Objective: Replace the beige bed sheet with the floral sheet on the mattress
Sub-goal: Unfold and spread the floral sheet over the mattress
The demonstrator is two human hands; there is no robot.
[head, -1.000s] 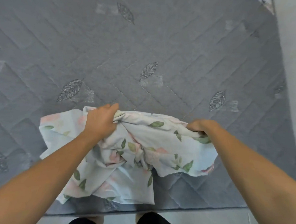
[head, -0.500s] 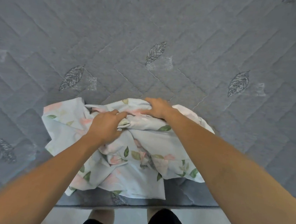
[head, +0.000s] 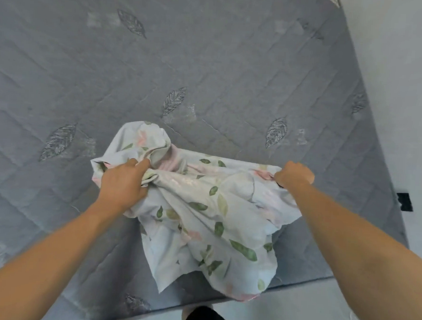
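A bare grey quilted mattress [head: 211,61], stitched with leaf motifs, fills most of the view, with a pale wall along its right side and light floor at the near edge. No beige sheet shows anywhere, so that part of the job looks done.

On the left, the left hand [head: 123,183] has its fingers curled into a bunched fold of the floral sheet [head: 209,209], gripping it just above the mattress. The sheet itself lies in the middle near the front edge, crumpled, with one lobe heaped up on the far side of the left hand and a loose tail hanging over the near edge toward the floor. On the right, the right hand [head: 294,176] is closed in a fist round the sheet's upper right edge, drawing the cloth fairly taut between the two hands.

The risk from here, as I judge it, is that the hands hold folds rather than true corners; spreading then would leave the sheet twisted or skewed. The overhanging tail could also drag the whole bundle off onto the floor.
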